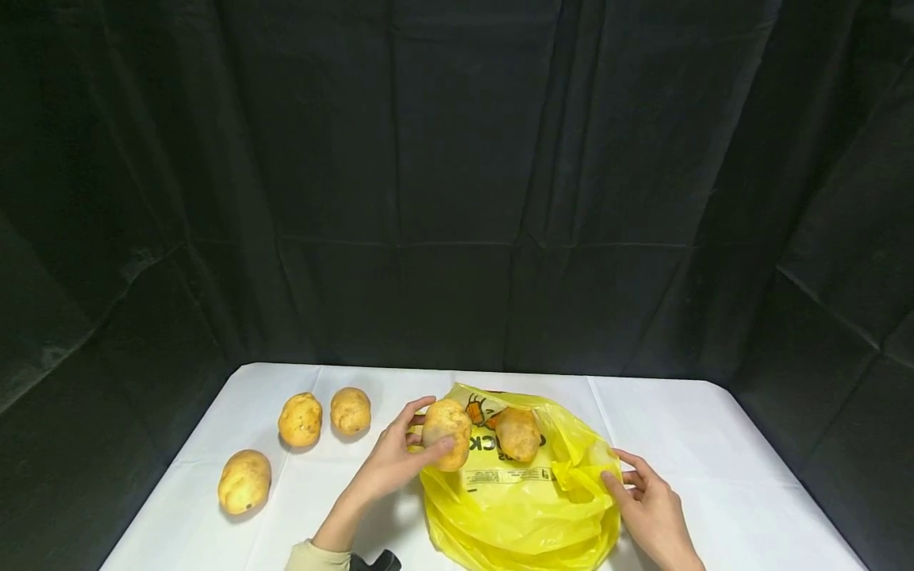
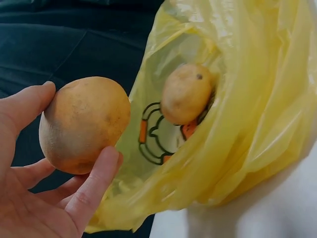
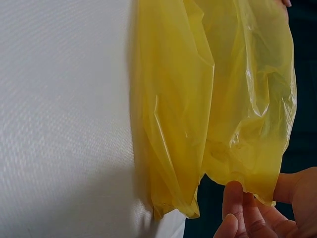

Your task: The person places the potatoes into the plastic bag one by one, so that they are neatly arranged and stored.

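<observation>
My left hand (image 1: 397, 458) grips a potato (image 2: 84, 124) between thumb and fingers, at the left edge of the yellow plastic bag's (image 1: 514, 515) mouth. Another potato (image 1: 518, 434) lies inside the bag, against its printed wall; it also shows in the left wrist view. On the bag's right side my right hand (image 1: 651, 507) pinches the rim between thumb and fingers. In the right wrist view the fingers (image 3: 233, 201) are at the edge of the bag's film.
Three loose potatoes lie on the white tablecloth at the left: one at the front (image 1: 244, 481), two further back (image 1: 300, 419) (image 1: 350, 411). A black curtain (image 1: 457, 190) hangs behind and on both sides of the table. A black object (image 1: 378, 561) shows by the left wrist.
</observation>
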Motion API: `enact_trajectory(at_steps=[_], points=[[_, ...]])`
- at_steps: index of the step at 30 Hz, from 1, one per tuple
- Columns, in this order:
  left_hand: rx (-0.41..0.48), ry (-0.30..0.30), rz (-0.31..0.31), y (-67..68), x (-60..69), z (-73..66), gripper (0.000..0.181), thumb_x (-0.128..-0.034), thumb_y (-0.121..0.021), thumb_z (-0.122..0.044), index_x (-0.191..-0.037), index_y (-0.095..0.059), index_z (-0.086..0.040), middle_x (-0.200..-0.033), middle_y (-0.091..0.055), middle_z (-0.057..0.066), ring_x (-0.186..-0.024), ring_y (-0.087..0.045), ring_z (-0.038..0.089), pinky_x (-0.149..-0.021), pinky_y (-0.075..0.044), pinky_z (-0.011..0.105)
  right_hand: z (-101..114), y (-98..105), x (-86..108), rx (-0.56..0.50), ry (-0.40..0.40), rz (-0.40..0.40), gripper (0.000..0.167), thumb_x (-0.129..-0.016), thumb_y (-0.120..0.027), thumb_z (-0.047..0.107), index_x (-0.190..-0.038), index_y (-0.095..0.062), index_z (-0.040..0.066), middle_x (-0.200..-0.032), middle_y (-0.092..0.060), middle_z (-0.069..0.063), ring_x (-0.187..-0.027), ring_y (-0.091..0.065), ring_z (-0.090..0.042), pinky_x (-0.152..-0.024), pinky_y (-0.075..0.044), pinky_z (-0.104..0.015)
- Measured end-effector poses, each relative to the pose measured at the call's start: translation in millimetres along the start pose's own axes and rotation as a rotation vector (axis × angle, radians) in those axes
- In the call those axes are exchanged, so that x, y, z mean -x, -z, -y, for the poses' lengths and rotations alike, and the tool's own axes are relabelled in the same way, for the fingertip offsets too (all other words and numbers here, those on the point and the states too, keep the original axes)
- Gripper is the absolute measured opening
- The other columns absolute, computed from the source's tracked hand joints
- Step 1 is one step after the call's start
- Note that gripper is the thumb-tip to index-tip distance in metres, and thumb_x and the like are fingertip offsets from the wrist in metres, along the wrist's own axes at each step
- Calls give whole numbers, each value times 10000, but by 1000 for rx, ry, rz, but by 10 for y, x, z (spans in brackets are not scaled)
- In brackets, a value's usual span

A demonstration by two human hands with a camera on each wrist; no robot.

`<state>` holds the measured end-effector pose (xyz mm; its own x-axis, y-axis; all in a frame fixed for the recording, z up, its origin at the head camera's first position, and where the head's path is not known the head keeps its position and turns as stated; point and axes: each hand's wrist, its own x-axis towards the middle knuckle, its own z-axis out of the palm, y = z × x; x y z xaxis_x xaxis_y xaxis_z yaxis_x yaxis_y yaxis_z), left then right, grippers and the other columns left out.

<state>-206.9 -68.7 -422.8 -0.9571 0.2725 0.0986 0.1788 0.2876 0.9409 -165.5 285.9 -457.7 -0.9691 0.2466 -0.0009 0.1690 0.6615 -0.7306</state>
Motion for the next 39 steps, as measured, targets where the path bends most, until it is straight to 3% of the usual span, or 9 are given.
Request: enact_trajectory(at_steps=[6,18,30,39], points=[[-18,-13,4,-96,-42,7,714,-885,-723,-382,-1464,-393,-127,-1333,-508,183,-1015,-604,262,-812,-507,375,7,26,-1,-4,-4,3,487,-966,-631,275,-1365,-501,27,-993,-679,-165,-771,-621,-188,-661,-505,-330],[-51,-51,16,-248,-88,93,726,-893,-711,-376,-1452,-381,-50,-1306,-525,212,-1026,-588,301,-816,-502,405,-7,10,11,-2,-21,13,490,-966,-630,274,-1366,-502,22,-977,-683,-139,-783,-642,-193,-713,-523,-386],[-74,33,-34,-359,-167,118,751,-870,-736,-364,-1425,-388,2,-1264,-540,244,-882,-603,245,-726,-516,367,0,-7,-7,1,-23,12,491,-967,-629,267,-1365,-497,12,-984,-671,-155,-772,-629,-190,-684,-528,-359],[-106,51,-78,-459,-208,157,738,-856,-754,-340,-1406,-411,12,-1259,-540,271,-923,-585,272,-764,-501,401,5,-14,3,0,-10,1,472,-967,-631,245,-1362,-502,19,-998,-671,-183,-771,-620,-197,-666,-513,-341]])
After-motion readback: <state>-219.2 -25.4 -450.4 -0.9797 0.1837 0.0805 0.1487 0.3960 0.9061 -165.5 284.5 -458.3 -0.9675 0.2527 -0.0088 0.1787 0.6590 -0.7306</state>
